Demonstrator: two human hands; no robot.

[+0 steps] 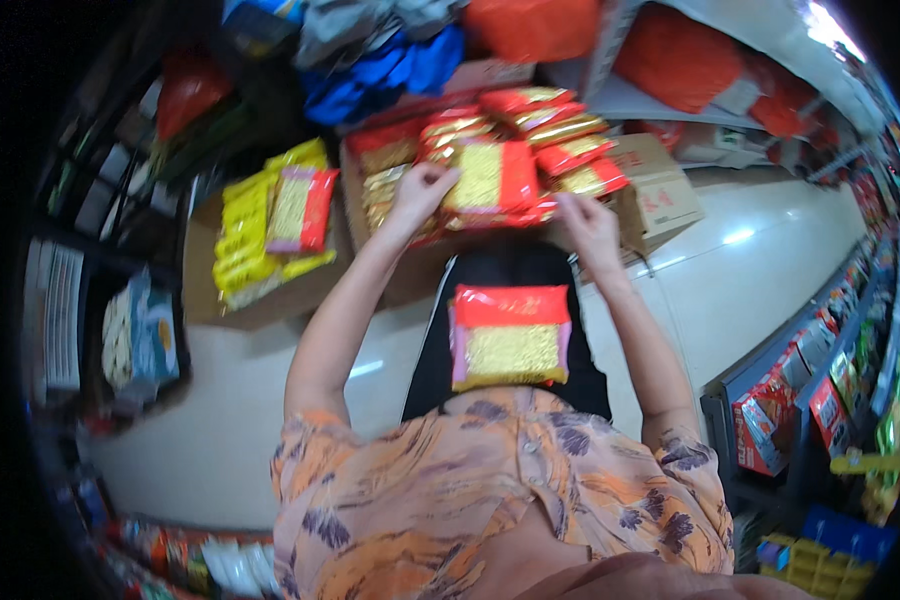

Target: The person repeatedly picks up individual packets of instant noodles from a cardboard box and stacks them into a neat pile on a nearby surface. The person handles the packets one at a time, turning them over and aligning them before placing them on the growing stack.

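Observation:
My left hand (424,191) pinches or touches the left edge of a red packet with a clear window of yellow, grain-like food (480,176), which lies over the front of an open carton. Just right of that packet, my right hand (586,221) is raised with thumb and fingers close together; whether it holds an edge is blurred. More red and gold packets (562,135) are heaped in the carton behind. On my lap lies another red-topped packet (511,337). A similar packet (301,210) rests on yellow packets (244,232) in a cardboard box at the left.
A closed cardboard box (656,187) stands right of the carton. Shelves with red bags (679,56) and a blue bag (390,75) are beyond it. Shelves of packaged goods (780,405) run along the right; a blue-and-white package (141,330) sits at the left. Glossy floor tiles (757,232) show between.

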